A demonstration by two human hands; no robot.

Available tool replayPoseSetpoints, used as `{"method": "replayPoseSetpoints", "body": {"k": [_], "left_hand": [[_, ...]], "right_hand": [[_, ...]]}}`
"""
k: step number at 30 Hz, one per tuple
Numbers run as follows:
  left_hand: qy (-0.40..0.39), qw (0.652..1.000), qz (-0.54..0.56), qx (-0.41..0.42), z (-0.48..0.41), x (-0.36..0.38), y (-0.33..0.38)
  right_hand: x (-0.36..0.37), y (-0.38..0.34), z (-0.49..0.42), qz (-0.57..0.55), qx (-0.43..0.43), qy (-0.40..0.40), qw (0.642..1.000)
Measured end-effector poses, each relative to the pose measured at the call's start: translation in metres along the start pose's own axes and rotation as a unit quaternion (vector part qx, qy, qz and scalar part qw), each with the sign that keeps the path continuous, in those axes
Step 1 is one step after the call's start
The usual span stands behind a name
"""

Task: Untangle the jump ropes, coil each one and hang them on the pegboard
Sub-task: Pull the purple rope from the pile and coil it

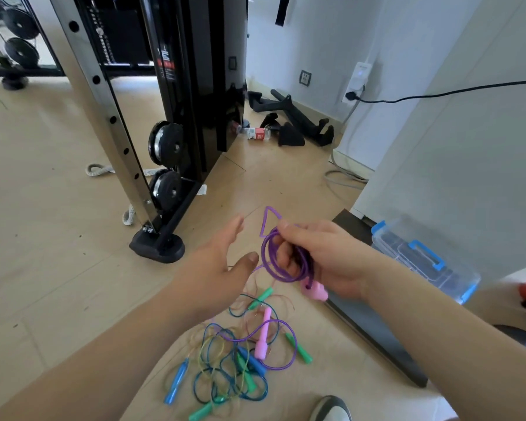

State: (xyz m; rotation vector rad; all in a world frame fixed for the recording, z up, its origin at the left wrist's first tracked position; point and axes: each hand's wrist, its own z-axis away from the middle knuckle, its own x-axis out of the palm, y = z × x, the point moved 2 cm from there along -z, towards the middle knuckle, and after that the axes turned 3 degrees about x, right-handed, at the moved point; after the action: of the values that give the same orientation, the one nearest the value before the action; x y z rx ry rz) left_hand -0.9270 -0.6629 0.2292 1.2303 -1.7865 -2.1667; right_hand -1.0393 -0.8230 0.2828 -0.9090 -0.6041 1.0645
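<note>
Right hand [325, 259] grips the coiled purple rope [281, 264] so its loops cannot spill; left hand [222, 256], open and empty, waits beside, likely to feed slack from the tangle [225, 363]

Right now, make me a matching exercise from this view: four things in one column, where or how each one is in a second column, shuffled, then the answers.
Things
1. purple rope coil
2. left hand
3. water bottle
4. plastic box

Place or state
A. lying on the floor by the black machine
B. gripped in the right hand
C. open, fingers straight
D. far right, with blue clips

Pairs: 1-B, 2-C, 3-A, 4-D
</note>
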Motion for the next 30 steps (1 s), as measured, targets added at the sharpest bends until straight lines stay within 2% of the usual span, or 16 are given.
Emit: {"method": "replayPoseSetpoints", "body": {"k": [3, 6, 9, 11, 13, 16, 19, 21, 23, 25, 27, 30], "left_hand": [[0.023, 0.999, 0.02, 0.023, -0.004, 0.001, 0.007], [0.044, 0.995, -0.014, 0.093, -0.007, -0.006, 0.008], [0.01, 0.985, -0.066, 0.159, -0.005, -0.009, 0.015], [-0.015, 0.979, -0.09, 0.181, -0.003, -0.008, 0.014], [-0.022, 0.986, -0.082, 0.144, -0.004, -0.009, 0.012], [-0.026, 0.99, -0.113, 0.076, -0.006, -0.009, 0.001], [-0.093, 0.982, -0.161, 0.005, 0.004, 0.003, -0.001], [-0.132, 0.98, -0.148, 0.012, 0.014, 0.017, 0.011], [-0.155, 0.98, -0.124, 0.029, 0.022, 0.028, 0.027], [-0.148, 0.979, -0.133, 0.052, 0.025, 0.03, 0.039], [-0.13, 0.984, -0.112, 0.054, 0.023, 0.023, 0.044], [-0.085, 0.995, 0.036, 0.033, 0.014, 0.006, 0.044]], "right_hand": [[0.005, 0.0, -0.002, -0.023, -0.009, -0.032, 0.999], [0.005, -0.001, -0.002, 0.009, 0.001, -0.075, 0.997], [0.007, 0.002, 0.0, 0.09, 0.01, -0.117, 0.989], [0.009, 0.002, 0.0, 0.108, 0.012, -0.111, 0.988], [0.011, 0.001, 0.0, 0.071, 0.025, -0.089, 0.993], [0.009, -0.004, -0.003, -0.078, 0.024, -0.015, 0.997], [0.009, -0.006, -0.009, -0.173, -0.029, 0.056, 0.983], [0.012, -0.002, -0.013, -0.18, -0.049, 0.095, 0.978], [0.018, 0.004, -0.017, -0.121, -0.067, 0.138, 0.981], [0.02, 0.007, -0.019, 0.048, -0.091, 0.187, 0.977], [0.02, 0.008, -0.02, 0.174, -0.118, 0.205, 0.956], [0.017, 0.004, -0.019, 0.227, -0.148, 0.193, 0.943]]}}
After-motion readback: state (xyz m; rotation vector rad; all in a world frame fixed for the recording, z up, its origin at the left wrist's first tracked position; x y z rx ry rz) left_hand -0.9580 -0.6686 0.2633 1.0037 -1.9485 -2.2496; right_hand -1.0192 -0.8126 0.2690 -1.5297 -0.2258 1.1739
